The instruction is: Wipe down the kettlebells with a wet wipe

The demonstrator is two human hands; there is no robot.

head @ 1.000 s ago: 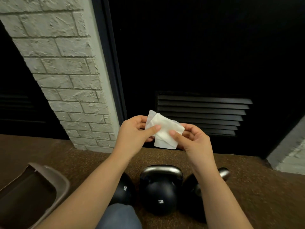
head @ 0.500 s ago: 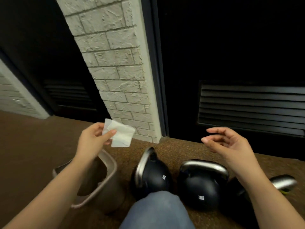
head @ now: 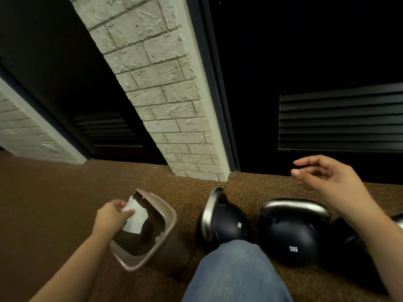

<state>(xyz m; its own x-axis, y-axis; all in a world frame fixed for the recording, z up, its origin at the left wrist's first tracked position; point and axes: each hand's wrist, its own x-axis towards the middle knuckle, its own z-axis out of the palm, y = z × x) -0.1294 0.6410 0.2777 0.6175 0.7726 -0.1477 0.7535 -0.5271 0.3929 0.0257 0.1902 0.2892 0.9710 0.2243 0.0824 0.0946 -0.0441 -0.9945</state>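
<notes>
I see my denim-clad knee (head: 237, 271) rising between my hands and partly hiding two black kettlebells (head: 287, 243) on the brown floor (head: 43, 203) below my empty, loosely spread right hand (head: 329, 182), while my left hand (head: 113, 216) pinches a white wet wipe (head: 136, 216) over a tan bin (head: 168, 232).

Mid kettlebell (head: 290, 238) reads "12KG"; left kettlebell (head: 226, 227) mark illegible.

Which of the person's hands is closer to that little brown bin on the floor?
Left. The left hand is at the brown bin's open rim, holding a white wipe over it. The right hand hangs open, far off, above the kettlebells.
</notes>
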